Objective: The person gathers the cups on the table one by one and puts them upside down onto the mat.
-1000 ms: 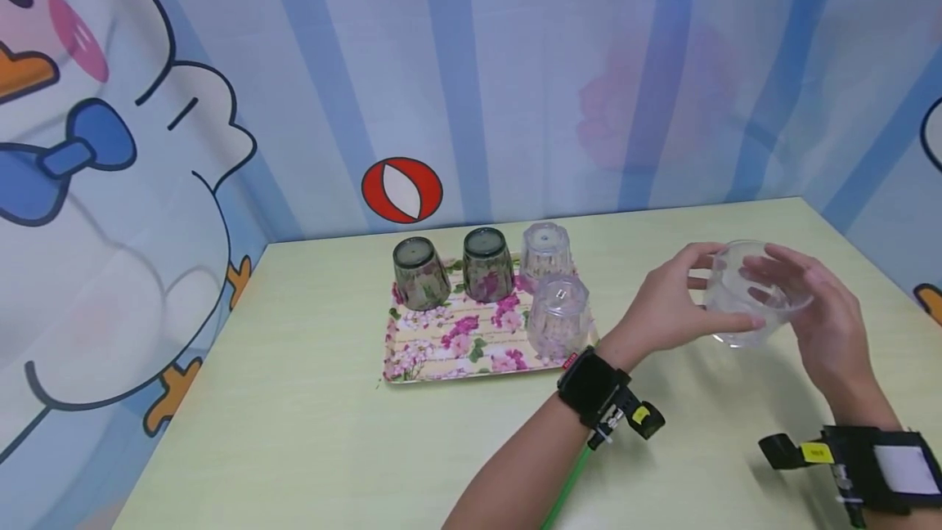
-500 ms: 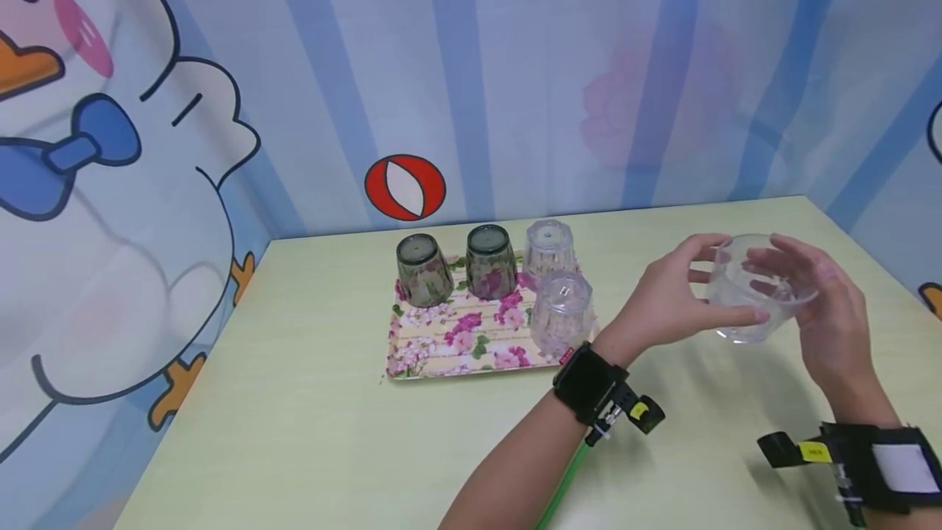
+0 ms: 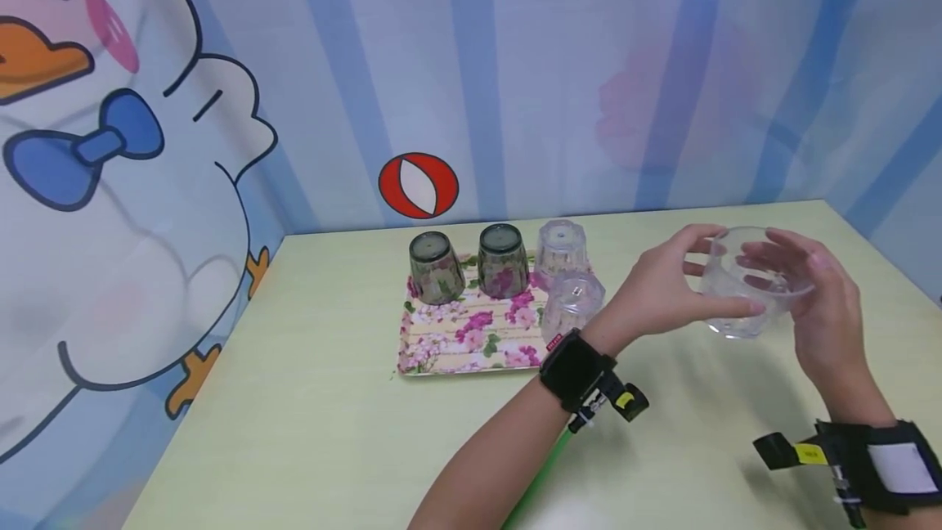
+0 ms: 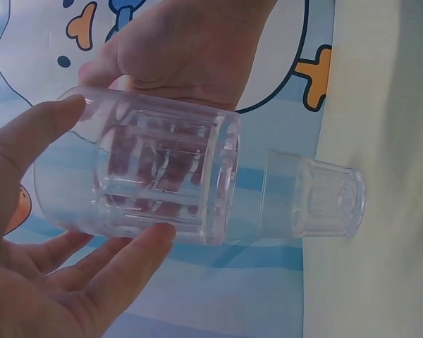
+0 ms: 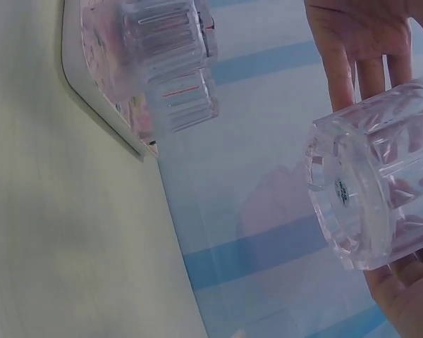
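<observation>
A clear ribbed plastic cup is held in the air over the right side of the pale green table. My left hand grips its near left side with thumb and fingers. My right hand holds the right side, fingers curled over the rim. In the left wrist view the cup lies sideways between both hands. The right wrist view shows its base with a small sticker.
A floral tray sits mid-table with two dark green cups and two clear cups, all upside down. Another clear cup stands upside down on the table beyond the held one. Cartoon backdrop walls surround the table.
Both hands keep hold of the clear cup and have lifted it slightly. The head view has shifted a little, so the tray sits further right in the frame.
</observation>
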`<state>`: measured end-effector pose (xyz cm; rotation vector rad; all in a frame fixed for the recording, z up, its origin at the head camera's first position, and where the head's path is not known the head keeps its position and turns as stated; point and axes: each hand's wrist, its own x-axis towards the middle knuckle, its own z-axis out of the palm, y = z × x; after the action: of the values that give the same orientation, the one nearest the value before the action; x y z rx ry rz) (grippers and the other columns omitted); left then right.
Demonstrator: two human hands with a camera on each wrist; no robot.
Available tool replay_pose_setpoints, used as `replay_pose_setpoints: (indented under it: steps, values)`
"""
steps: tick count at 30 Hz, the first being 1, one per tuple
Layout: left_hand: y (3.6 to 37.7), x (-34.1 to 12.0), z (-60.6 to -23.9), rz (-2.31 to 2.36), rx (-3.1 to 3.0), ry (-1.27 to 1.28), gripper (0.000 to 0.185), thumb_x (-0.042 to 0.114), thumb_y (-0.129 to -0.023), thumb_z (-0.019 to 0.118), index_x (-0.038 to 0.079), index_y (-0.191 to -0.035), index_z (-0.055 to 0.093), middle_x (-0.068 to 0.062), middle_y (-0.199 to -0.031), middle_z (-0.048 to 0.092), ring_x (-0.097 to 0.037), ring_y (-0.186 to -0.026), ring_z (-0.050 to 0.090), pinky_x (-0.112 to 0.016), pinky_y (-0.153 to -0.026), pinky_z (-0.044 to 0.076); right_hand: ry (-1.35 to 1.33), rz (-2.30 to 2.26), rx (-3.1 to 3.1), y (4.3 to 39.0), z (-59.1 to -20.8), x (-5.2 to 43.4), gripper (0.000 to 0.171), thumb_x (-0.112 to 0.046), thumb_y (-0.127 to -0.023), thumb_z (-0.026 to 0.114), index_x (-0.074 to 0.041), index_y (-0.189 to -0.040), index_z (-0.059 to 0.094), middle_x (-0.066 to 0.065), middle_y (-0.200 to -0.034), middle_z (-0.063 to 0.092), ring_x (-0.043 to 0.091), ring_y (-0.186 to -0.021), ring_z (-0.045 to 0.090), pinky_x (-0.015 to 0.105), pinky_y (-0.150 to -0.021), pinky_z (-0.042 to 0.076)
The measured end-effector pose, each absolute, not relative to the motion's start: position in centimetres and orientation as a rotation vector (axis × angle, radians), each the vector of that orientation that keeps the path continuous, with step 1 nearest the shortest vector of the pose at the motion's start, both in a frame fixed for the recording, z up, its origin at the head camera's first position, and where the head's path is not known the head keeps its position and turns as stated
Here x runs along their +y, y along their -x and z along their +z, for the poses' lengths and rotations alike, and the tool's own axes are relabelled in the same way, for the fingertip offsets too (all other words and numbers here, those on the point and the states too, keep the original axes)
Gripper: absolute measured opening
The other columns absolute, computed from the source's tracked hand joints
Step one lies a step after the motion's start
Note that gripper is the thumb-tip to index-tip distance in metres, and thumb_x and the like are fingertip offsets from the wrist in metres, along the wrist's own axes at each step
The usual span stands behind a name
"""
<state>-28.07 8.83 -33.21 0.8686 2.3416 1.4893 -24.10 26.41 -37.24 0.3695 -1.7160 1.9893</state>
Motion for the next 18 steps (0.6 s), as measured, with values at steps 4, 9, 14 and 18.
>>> replay_pose_setpoints:
  steps: [4, 9, 14, 18]
  values:
    - [28.1, 8.1, -32.6, 1.486, 2.334, -0.878, 0.075, 0.032, -0.077, 0.08, 0.034, -0.141, 0.039, 0.014, -0.14, 0.05, -0.001, -0.122, 0.055, -0.011, -0.078, 0.052, -0.368, 1.98, -1.728, 24.1, -36.7, 25.8, 0.045, -0.02, -0.103, 0.034, 0.012, -0.133, 0.045, -0.002, -0.112, 0.072, 0.008, -0.1, 0.068, 0.015, -0.085, 0.055]
    - [27.9, 7.4, -31.9, 1.48, 2.335, -0.872, 0.075, 0.032, -0.077, 0.079, 0.034, -0.141, 0.039, 0.014, -0.139, 0.05, -0.003, -0.122, 0.055, -0.012, -0.078, 0.053, -0.459, 1.971, -1.71, 24.0, -36.0, 25.1, 0.044, -0.02, -0.103, 0.033, 0.011, -0.131, 0.047, 0.001, -0.114, 0.071, 0.01, -0.101, 0.068, 0.015, -0.085, 0.055]
    - [27.6, 6.9, -31.3, 1.478, 2.333, -0.879, 0.076, 0.032, -0.078, 0.079, 0.035, -0.142, 0.037, 0.013, -0.14, 0.049, -0.004, -0.122, 0.055, -0.013, -0.077, 0.053, -0.348, 1.945, -1.724, 23.7, -35.3, 24.2, 0.046, -0.023, -0.102, 0.035, 0.012, -0.131, 0.047, 0.001, -0.112, 0.071, 0.01, -0.099, 0.067, 0.015, -0.084, 0.055]
    - [27.3, 6.4, -30.8, 1.479, 2.337, -0.876, 0.077, 0.032, -0.078, 0.079, 0.035, -0.143, 0.037, 0.013, -0.139, 0.05, -0.005, -0.123, 0.056, -0.013, -0.076, 0.053, -0.259, 1.924, -1.731, 23.5, -34.8, 23.5, 0.048, -0.026, -0.102, 0.036, 0.011, -0.131, 0.047, 0.001, -0.11, 0.071, 0.01, -0.097, 0.067, 0.014, -0.083, 0.055]
